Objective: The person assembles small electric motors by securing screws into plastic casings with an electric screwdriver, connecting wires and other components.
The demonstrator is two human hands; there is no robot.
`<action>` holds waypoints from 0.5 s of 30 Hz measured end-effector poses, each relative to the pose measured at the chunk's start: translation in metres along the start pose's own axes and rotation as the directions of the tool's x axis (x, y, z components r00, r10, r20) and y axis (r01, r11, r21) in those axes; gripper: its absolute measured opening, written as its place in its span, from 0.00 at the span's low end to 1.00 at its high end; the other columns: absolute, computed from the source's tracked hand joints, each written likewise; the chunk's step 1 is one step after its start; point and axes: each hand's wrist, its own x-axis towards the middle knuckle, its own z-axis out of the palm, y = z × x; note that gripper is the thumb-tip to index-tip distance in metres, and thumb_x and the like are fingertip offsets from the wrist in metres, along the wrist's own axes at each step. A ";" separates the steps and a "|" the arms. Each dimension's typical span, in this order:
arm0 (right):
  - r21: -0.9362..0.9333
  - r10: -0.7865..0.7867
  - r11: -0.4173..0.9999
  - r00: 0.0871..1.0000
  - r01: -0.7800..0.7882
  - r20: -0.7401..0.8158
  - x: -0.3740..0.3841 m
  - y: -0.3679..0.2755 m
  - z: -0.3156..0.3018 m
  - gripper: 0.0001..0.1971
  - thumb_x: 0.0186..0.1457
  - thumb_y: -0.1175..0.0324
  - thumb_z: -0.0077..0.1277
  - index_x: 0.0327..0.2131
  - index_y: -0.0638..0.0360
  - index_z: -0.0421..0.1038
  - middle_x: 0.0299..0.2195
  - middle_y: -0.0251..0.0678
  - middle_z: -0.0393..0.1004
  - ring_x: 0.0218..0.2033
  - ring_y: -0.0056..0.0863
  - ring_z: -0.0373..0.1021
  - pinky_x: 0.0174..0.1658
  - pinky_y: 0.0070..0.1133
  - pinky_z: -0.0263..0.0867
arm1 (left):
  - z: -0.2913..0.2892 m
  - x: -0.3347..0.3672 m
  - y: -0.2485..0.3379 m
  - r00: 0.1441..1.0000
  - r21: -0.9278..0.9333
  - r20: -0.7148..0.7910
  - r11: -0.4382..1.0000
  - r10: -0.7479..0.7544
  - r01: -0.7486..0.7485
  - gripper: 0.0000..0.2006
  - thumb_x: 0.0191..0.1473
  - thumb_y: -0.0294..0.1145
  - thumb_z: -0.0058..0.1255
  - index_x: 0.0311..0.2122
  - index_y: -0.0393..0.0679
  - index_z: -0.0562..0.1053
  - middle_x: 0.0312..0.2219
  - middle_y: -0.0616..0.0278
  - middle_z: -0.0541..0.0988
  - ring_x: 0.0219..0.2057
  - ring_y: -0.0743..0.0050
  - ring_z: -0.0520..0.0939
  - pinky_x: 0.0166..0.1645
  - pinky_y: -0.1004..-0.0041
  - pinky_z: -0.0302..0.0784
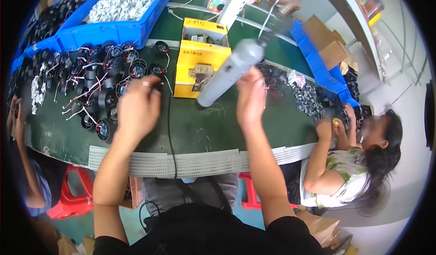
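Observation:
A grey electric screwdriver (231, 71) hangs tilted over the bench, its black lower end toward the left. My right hand (250, 98) is just behind and right of it, fingers loosely raised and partly covered by the tool; I cannot tell whether they touch it. My left hand (140, 107) hovers, slightly blurred, at the right edge of a pile of small black round motor-like parts (93, 80) with red and white wires. Its fingers are apart and bent, with nothing visible in them. Between and beyond my hands stands a yellow box-shaped fixture (185, 69) with a metal holder (203, 73).
A blue bin (152, 23) of white parts stands at the back left. A black cable (170, 132) crosses the green bench (206, 132). Small dark parts (306, 98) lie at right, before a blue tray (324, 73). People work on both sides; red stools (75, 196) stand below.

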 end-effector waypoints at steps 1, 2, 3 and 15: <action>-0.447 0.111 0.870 0.966 -0.208 -0.233 0.011 -0.015 -0.018 0.27 0.63 0.48 0.43 0.50 0.65 0.67 0.45 0.42 0.73 0.45 0.28 0.69 0.51 0.27 0.64 | -0.015 0.007 0.000 0.985 0.095 -0.073 0.982 -0.155 0.161 0.17 0.52 0.28 0.52 0.49 0.42 0.72 0.43 0.50 0.76 0.44 0.49 0.78 0.46 0.62 0.75; -0.723 0.035 0.647 0.957 -0.243 -0.290 0.023 -0.004 -0.049 0.25 0.59 0.52 0.51 0.48 0.67 0.70 0.42 0.43 0.75 0.41 0.28 0.72 0.48 0.26 0.67 | -0.029 0.015 0.005 0.958 0.165 -0.130 0.948 -0.254 0.274 0.23 0.52 0.31 0.54 0.54 0.44 0.68 0.47 0.48 0.73 0.44 0.48 0.78 0.46 0.61 0.74; -0.833 -0.009 0.478 0.947 -0.278 -0.321 0.030 0.006 -0.068 0.27 0.49 0.54 0.60 0.46 0.66 0.70 0.38 0.45 0.75 0.40 0.35 0.72 0.45 0.30 0.68 | -0.035 0.019 0.001 0.946 0.189 -0.221 0.941 -0.237 0.280 0.31 0.51 0.35 0.57 0.60 0.45 0.61 0.51 0.47 0.70 0.46 0.46 0.76 0.47 0.60 0.74; -0.919 -0.126 0.387 0.991 0.079 0.033 -0.081 -0.049 -0.024 0.14 0.40 0.70 0.65 0.30 0.61 0.70 0.30 0.41 0.72 0.32 0.39 0.69 0.37 0.30 0.66 | 0.001 -0.017 0.051 0.951 -0.544 0.229 0.838 0.208 -0.052 0.13 0.52 0.38 0.59 0.38 0.41 0.77 0.24 0.59 0.79 0.21 0.71 0.78 0.25 0.74 0.72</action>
